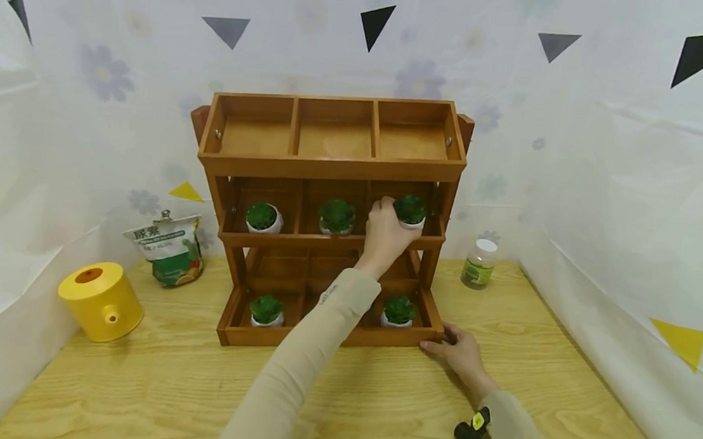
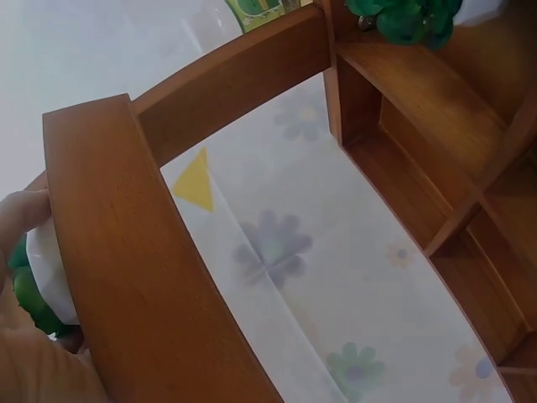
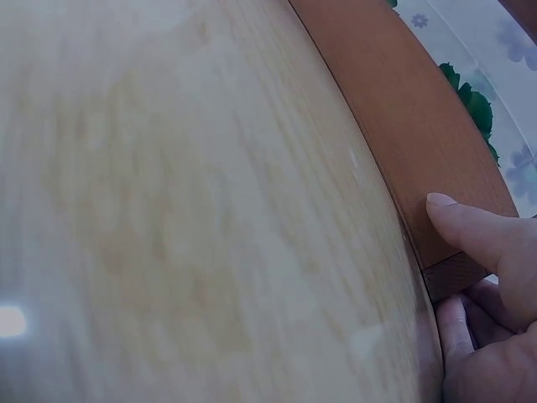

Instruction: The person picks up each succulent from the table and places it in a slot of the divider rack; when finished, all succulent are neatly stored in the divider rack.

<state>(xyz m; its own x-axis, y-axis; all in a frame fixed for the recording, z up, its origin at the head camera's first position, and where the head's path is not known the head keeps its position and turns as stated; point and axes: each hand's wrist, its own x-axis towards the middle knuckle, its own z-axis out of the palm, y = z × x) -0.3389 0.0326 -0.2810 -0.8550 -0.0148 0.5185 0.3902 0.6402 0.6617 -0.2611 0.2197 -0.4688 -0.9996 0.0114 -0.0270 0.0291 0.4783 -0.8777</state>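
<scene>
A three-tier wooden plant stand [image 1: 330,170] faces me, each tier split into three compartments. My left hand [image 1: 385,234] grips a small green potted succulent [image 1: 411,209] by its white pot, at the right compartment of the middle tier. In the left wrist view that white pot [image 2: 49,269] shows beside the stand's wooden board, partly hidden by it. Low on the right, my right hand [image 1: 463,356] holds the stand's front corner, its thumb [image 3: 457,220] on the front board and its fingers round the side. Two more succulents stand in the middle tier's left and centre compartments.
The bottom tier has a succulent [image 1: 266,310] at left and another [image 1: 398,311] at right; my left sleeve covers part of its centre. A yellow watering can [image 1: 103,302] and a clipped bag [image 1: 169,250] stand left. A white-lidded jar [image 1: 479,264] stands right.
</scene>
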